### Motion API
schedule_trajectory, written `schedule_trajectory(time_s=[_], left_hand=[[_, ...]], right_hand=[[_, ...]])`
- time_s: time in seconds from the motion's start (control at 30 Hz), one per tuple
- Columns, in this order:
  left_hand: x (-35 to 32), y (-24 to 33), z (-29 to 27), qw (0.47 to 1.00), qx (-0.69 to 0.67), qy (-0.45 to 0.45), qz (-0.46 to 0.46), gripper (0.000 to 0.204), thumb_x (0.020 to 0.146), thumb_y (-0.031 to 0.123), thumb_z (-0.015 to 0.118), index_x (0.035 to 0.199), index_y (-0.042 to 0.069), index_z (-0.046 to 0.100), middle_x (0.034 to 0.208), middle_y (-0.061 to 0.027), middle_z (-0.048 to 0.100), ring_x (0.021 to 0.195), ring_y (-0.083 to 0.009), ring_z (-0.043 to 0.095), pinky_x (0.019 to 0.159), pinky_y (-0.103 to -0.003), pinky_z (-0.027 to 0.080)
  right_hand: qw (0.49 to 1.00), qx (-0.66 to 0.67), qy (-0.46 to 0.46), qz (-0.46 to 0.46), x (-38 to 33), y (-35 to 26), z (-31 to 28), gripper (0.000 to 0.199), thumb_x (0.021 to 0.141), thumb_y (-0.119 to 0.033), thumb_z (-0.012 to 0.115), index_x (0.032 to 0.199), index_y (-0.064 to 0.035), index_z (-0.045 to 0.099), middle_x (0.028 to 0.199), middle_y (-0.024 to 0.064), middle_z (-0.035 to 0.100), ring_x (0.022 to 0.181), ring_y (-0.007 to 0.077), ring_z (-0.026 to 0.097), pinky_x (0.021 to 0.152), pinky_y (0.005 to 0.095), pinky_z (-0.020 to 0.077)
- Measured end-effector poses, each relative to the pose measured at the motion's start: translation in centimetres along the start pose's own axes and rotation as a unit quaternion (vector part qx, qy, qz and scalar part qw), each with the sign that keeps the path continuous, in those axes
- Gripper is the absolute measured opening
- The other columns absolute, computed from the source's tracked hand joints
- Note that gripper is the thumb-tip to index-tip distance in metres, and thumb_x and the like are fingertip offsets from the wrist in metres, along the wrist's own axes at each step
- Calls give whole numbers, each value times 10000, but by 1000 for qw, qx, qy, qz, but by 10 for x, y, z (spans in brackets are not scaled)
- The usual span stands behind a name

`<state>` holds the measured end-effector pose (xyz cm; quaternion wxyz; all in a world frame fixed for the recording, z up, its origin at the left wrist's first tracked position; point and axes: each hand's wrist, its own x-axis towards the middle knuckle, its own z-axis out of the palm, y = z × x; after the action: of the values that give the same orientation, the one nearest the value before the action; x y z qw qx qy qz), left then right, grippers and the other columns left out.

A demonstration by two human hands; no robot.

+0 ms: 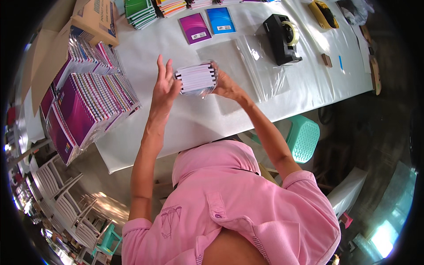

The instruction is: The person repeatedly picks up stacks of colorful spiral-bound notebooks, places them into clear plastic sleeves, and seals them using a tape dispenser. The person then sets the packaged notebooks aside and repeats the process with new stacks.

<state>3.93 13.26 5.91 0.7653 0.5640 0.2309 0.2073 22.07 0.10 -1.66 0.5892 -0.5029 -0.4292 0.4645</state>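
Note:
A stack of small notebooks [196, 77] in a clear plastic bag is held up over the table, its white page edges showing. My right hand [226, 84] grips the stack at its right end, with some fingers hidden behind it. At the stack's left end, my left hand [165, 82] has its fingers stretched upward and apart, the thumb side close to the plastic. Whether the thumb touches the bag, I cannot tell. Beyond the stack lie a purple spiral notebook [195, 28] and a blue spiral notebook [221, 20]. Flat clear plastic bags [260, 66] rest to the right.
A black tape dispenser [280, 42] stands on the silvery table cover [145, 145]. Piled spiral notebooks [95, 99] and a cardboard box [95, 20] occupy the left. Farther right are a yellow container [323, 14], a small brown block [327, 60] and a green stool [304, 139].

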Motion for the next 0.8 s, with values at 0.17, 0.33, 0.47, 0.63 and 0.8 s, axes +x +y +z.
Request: schedule_trajectory(time_s=[0.17, 0.33, 0.47, 0.63, 0.8], left_hand=[[-2, 15, 10, 946, 311, 79, -46, 591, 972, 120, 484, 1495, 54, 217, 1339, -236, 516, 1199, -322, 555, 1119, -426, 278], [3, 45, 25, 867, 490, 92, -1, 471, 968, 56, 428, 1434, 30, 362, 1015, -234, 649, 837, -266, 677, 1079, -393, 352], [3, 36, 29, 937, 332, 103, -31, 478, 968, 124, 488, 1428, 39, 389, 1171, -219, 624, 942, -215, 665, 1090, -380, 335], [-31, -9, -20, 966, 177, 149, 119, 466, 932, 148, 596, 1383, 104, 490, 1503, -102, 351, 1315, -244, 422, 1089, -379, 334], [-36, -51, -15, 914, 348, 80, 195, 506, 703, 105, 814, 1178, 221, 684, 1542, -62, 302, 1447, -338, 174, 1116, -435, 322]], right_hand=[[904, -411, -43, -105, 3, -124, -8, 567, 630, 3, 770, 1147, -167, 609, 1390, 61, 462, 1345, 304, 359, 1145, 488, 278], [795, -541, -118, -249, 27, -155, -15, 169, 621, -11, 746, 567, -57, 593, 1356, -16, 526, 1360, 287, 346, 1154, 526, 229], [884, -415, -81, -197, 22, -145, -24, 83, 665, -25, 749, 674, -73, 682, 1348, 28, 535, 1367, 285, 348, 1149, 512, 247], [968, -190, 104, -124, -16, -92, -54, 271, 654, -155, 814, 916, -137, 752, 1380, 48, 505, 1331, 260, 377, 1113, 470, 295], [973, -204, 47, -101, -12, -42, -19, 399, 632, -165, 826, 1022, -157, 745, 1423, 79, 449, 1361, 272, 350, 1134, 510, 275]])
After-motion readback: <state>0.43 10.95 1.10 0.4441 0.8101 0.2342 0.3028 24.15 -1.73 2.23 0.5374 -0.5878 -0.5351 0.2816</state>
